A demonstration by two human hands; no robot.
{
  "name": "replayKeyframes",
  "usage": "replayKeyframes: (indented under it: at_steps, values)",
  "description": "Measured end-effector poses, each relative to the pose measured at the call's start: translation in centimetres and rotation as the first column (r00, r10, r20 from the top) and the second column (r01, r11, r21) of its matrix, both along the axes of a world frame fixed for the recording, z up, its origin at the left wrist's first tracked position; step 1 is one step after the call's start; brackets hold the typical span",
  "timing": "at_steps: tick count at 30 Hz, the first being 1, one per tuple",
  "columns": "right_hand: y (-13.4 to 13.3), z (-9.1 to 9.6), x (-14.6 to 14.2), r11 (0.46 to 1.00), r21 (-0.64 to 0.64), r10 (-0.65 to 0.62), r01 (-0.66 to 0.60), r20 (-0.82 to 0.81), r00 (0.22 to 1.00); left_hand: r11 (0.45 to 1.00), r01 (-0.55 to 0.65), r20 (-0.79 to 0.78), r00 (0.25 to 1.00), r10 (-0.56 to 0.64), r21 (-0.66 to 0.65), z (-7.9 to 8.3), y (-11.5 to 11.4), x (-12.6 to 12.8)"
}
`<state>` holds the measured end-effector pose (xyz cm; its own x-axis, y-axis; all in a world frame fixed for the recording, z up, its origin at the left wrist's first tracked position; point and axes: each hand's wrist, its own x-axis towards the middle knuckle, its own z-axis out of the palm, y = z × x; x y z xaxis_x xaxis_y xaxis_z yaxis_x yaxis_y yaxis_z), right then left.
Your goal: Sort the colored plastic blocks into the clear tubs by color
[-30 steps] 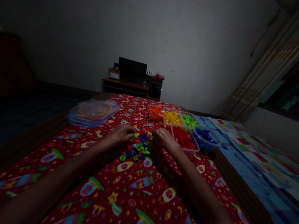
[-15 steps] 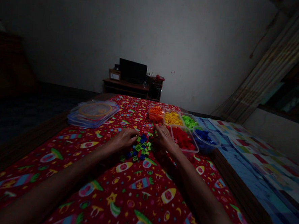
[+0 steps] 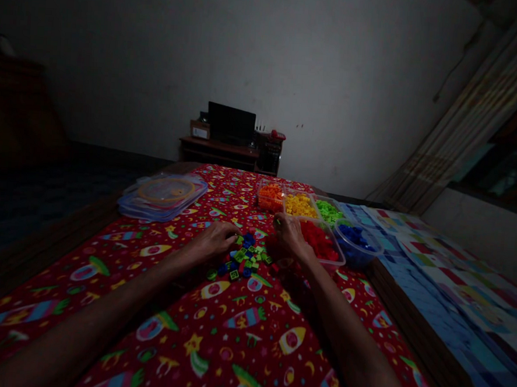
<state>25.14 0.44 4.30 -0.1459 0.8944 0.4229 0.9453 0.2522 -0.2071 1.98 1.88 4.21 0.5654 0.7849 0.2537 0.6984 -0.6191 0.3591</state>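
A loose heap of small green and blue toy bricks (image 3: 248,257), with a few red ones, lies on the red patterned cloth. At its left edge is my left hand (image 3: 215,240), fingers bent and closed, with a green brick at the fingertips. My right hand (image 3: 290,235) hovers to the right of the heap, in front of the red bricks (image 3: 319,241) in their clear tub. Its fingers are pinched around a small greenish piece that looks like a brick, mostly hidden.
Behind are tubs of orange bricks (image 3: 271,198), yellow bricks (image 3: 300,206) and green bricks (image 3: 328,211). Blue bricks (image 3: 355,237) fill a round tub at right. Stacked clear lids (image 3: 162,196) lie on the left. Beyond the cloth stands a monitor (image 3: 231,123).
My right hand has shifted a little right and up, away from the heap and toward the tubs. The left hand stays at the heap's left edge.
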Motion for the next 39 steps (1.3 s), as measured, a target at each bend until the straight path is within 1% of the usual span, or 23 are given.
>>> replayKeyframes:
  at_steps: [2, 5, 7, 10, 13, 15, 17, 18, 20, 21, 23, 25, 26, 28, 29, 32, 34, 36, 37, 39]
  values:
    - [-0.1, -0.2, 0.3, 0.999, -0.037, -0.026, 0.027, 0.044, 0.999, 1.000, -0.010, -0.006, 1.000, 0.010, -0.008, -0.1, 0.0, 0.0]
    - [-0.4, -1.0, 0.2, 0.995, -0.098, 0.040, -0.030, 0.107, 0.993, 1.000, -0.017, -0.014, 1.000, 0.017, -0.012, -0.2, 0.1, 0.1]
    - [-0.4, -1.4, 0.0, 0.989, -0.139, 0.063, -0.048, 0.108, 0.992, 1.000, -0.010, -0.013, 1.000, 0.010, -0.006, -0.2, 0.1, 0.2]
    - [-0.3, -1.5, -0.2, 0.980, -0.195, 0.051, -0.029, 0.104, 0.993, 1.000, -0.007, -0.014, 1.000, 0.007, -0.002, -0.2, 0.1, 0.2]
    - [-0.3, -1.0, -0.4, 0.981, -0.190, 0.054, -0.035, 0.095, 0.994, 1.000, -0.016, 0.014, 1.000, 0.016, -0.001, 0.0, -0.1, 0.2]
    - [-0.3, -0.4, -0.6, 0.986, -0.159, 0.056, -0.050, 0.031, 0.998, 1.000, -0.015, 0.079, 0.997, 0.017, -0.024, 0.1, -0.2, 0.3]
    - [-0.4, 0.3, -1.2, 0.988, -0.114, 0.094, -0.106, -0.103, 0.990, 0.996, -0.028, 0.183, 0.982, 0.043, -0.086, 0.2, -0.2, 0.3]
    - [-0.5, 0.7, -1.6, 0.984, -0.093, 0.133, -0.152, -0.183, 0.974, 0.990, -0.034, 0.244, 0.968, 0.067, -0.134, 0.1, -0.2, 0.3]
    - [-0.8, 1.3, -2.6, 0.960, -0.072, 0.237, -0.272, -0.313, 0.920, 0.965, -0.038, 0.361, 0.923, 0.134, -0.261, -0.1, -0.1, 0.5]
    - [-1.0, 1.6, -3.1, 0.940, -0.080, 0.286, -0.333, -0.349, 0.892, 0.945, -0.031, 0.408, 0.897, 0.171, -0.326, -0.3, 0.0, 0.6]
    - [-1.6, 1.8, -4.1, 0.897, -0.104, 0.368, -0.430, -0.365, 0.855, 0.904, 0.001, 0.477, 0.850, 0.224, -0.427, -0.4, 0.1, 0.8]
    - [-2.3, 1.8, -4.8, 0.864, -0.081, 0.442, -0.496, -0.349, 0.827, 0.880, 0.011, 0.501, 0.825, 0.259, -0.474, -0.5, 0.1, 1.0]
    - [-2.6, 1.8, -5.0, 0.858, -0.053, 0.467, -0.511, -0.336, 0.818, 0.876, 0.013, 0.506, 0.821, 0.266, -0.481, -0.5, 0.1, 1.1]
    - [-3.1, 1.6, -5.2, 0.859, -0.020, 0.482, -0.512, -0.308, 0.820, 0.873, 0.019, 0.509, 0.819, 0.266, -0.487, -0.4, 0.0, 1.3]
    - [-3.2, 1.5, -5.3, 0.861, -0.027, 0.480, -0.508, -0.291, 0.828, 0.875, 0.024, 0.509, 0.820, 0.260, -0.484, -0.4, 0.0, 1.4]
    - [-3.3, 1.5, -5.3, 0.856, -0.100, 0.473, -0.507, -0.240, 0.847, 0.874, 0.058, 0.519, 0.823, 0.232, -0.483, -0.3, -0.3, 1.7]
    - [-3.1, 2.0, -4.7, 0.861, -0.126, 0.458, -0.492, -0.224, 0.860, 0.876, 0.090, 0.528, 0.825, 0.201, -0.474, -0.1, -0.5, 1.7]
    - [-2.7, 2.8, -3.2, 0.902, -0.106, 0.388, -0.418, -0.226, 0.894, 0.901, 0.097, 0.540, 0.826, 0.164, -0.423, 0.1, -0.4, 1.4]
    - [-2.4, 3.4, -1.9, 0.931, -0.080, 0.331, -0.356, -0.225, 0.917, 0.919, 0.087, 0.545, 0.825, 0.150, -0.384, 0.1, -0.3, 1.3]
    - [-1.4, 4.6, 1.3, 0.983, -0.029, 0.172, -0.182, -0.213, 0.962, 0.946, 0.054, 0.557, 0.818, 0.143, -0.321, 0.1, 0.2, 0.8]
